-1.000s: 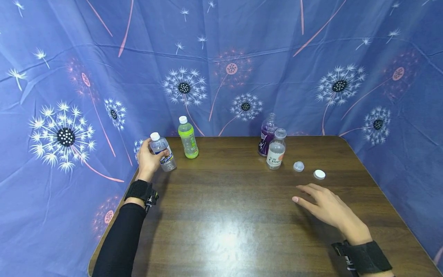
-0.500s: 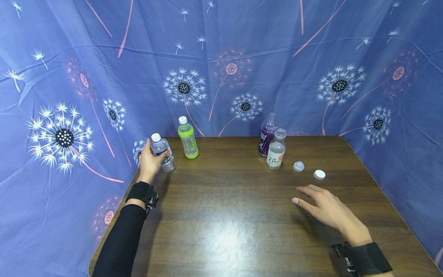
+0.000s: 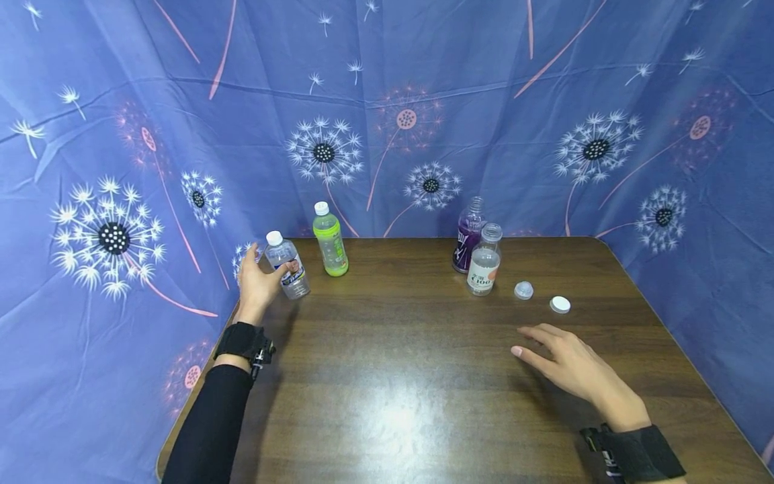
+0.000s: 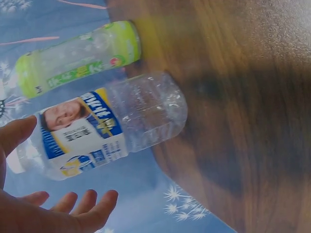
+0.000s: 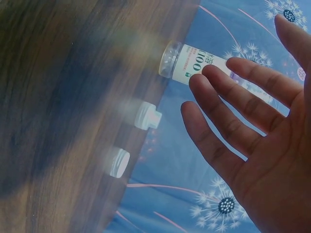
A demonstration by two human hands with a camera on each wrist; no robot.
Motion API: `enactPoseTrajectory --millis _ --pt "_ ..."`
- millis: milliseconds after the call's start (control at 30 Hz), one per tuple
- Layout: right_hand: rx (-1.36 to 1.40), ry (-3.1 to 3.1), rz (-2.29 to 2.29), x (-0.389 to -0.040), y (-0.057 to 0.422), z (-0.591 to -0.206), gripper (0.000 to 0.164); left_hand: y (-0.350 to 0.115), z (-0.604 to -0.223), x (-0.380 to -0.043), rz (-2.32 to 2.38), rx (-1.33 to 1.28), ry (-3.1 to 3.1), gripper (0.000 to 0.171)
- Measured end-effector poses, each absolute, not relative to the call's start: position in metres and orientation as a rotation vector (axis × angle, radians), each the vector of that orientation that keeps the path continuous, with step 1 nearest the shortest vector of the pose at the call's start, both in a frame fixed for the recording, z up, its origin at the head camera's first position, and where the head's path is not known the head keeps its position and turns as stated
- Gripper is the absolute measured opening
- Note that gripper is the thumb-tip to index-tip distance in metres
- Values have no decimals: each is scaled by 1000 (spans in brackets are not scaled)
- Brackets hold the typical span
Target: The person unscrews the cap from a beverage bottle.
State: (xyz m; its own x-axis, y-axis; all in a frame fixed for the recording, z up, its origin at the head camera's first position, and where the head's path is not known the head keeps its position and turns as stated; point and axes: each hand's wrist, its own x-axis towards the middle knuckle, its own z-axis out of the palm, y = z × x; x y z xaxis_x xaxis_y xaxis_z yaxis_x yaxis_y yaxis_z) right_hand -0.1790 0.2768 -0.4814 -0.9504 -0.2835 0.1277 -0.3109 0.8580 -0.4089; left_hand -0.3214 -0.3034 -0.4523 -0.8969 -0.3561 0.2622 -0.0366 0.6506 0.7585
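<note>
A clear bottle with a white cap and a blue, white and yellow label (image 4: 82,131) stands at the table's left. My left hand (image 3: 256,288) is around its near left side, thumb and fingers spread apart; in the left wrist view a gap shows between the fingers and the bottle. Just to its right is a capped green-labelled bottle (image 3: 331,243). Over the right part of the table hovers my right hand (image 3: 574,363), fingers loosely extended and holding nothing. Nearest to it are a white cap (image 3: 560,304) and a translucent domed cap (image 3: 523,290).
An uncapped clear bottle with a white label (image 3: 483,265) stands at the back right, partly in front of an uncapped purple bottle (image 3: 465,243). The brown wooden table (image 3: 387,349) has a blue dandelion-print cloth (image 3: 387,54) behind it and along its sides.
The fingers of my left hand have opened off the clear bottle, and the hand has shifted slightly left. The bottle stays upright in place. My right hand has not moved.
</note>
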Motion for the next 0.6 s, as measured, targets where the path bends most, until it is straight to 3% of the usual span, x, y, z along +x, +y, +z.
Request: enactPoseTrajectory --millis 600 --pt "465 -2982 701 -180 278 -485 71 -286 -433 -292 -1079 110 -2386 61"
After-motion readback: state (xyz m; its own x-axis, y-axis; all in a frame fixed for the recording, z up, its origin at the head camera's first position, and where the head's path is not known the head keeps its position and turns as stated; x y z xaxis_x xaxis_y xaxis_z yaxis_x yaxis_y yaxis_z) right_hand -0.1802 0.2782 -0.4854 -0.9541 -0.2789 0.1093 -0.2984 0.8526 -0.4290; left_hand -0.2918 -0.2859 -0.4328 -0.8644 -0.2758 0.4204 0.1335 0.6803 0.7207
